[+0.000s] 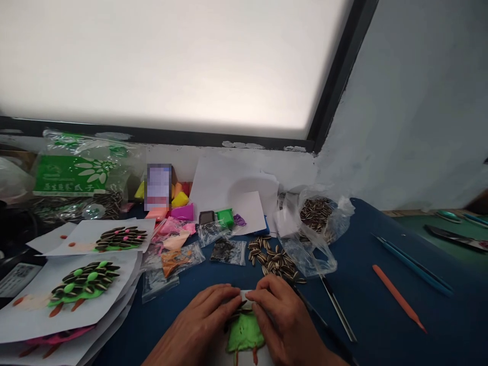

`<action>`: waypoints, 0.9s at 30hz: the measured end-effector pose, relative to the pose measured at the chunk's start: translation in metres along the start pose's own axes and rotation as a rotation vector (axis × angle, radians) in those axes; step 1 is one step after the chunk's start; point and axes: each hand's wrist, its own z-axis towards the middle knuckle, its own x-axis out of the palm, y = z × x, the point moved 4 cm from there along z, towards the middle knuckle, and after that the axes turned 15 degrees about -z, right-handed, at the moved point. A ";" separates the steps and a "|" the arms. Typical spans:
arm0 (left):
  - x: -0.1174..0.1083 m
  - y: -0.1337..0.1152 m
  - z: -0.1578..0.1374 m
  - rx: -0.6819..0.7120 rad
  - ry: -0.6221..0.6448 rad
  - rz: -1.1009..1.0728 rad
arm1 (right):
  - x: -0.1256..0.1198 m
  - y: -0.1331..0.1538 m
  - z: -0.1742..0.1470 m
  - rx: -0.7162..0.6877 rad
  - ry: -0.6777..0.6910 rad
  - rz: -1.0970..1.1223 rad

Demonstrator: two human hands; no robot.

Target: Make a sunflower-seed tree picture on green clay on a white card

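Observation:
A green clay shape (246, 331) with thin brown clay legs lies on white paper at the bottom middle. Dark sunflower seeds (241, 306) show at its upper edge, partly covered by fingers. My left hand (204, 320) bends over the left side, fingers closed together and tips by these seeds. From the right, my right hand (284, 317) meets it with thumb and fingers pinched at the top of the shape. Whatever is between the fingertips is hidden. Just beyond the hands is a loose pile of striped sunflower seeds (276, 260).
Finished-looking seed-and-clay pictures (86, 282) are stacked at left. Bags of coloured clay (177, 254) and a phone (158, 187) stand behind. An open plastic bag of seeds (316, 218) sits back right. A pen-like tool (339, 310), orange tool (398, 297) and blue tweezers (414, 264) lie right.

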 end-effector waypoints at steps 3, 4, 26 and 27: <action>0.000 -0.001 0.001 -0.021 0.012 0.004 | 0.001 -0.001 -0.001 0.045 0.028 0.004; -0.001 -0.001 0.001 -0.027 0.014 0.007 | 0.002 -0.001 -0.001 0.056 0.035 0.006; 0.027 0.050 -0.014 0.023 0.007 0.029 | 0.005 -0.014 0.036 0.183 0.398 0.056; 0.028 0.051 -0.015 0.011 0.006 0.022 | 0.005 -0.014 0.035 0.179 0.392 0.057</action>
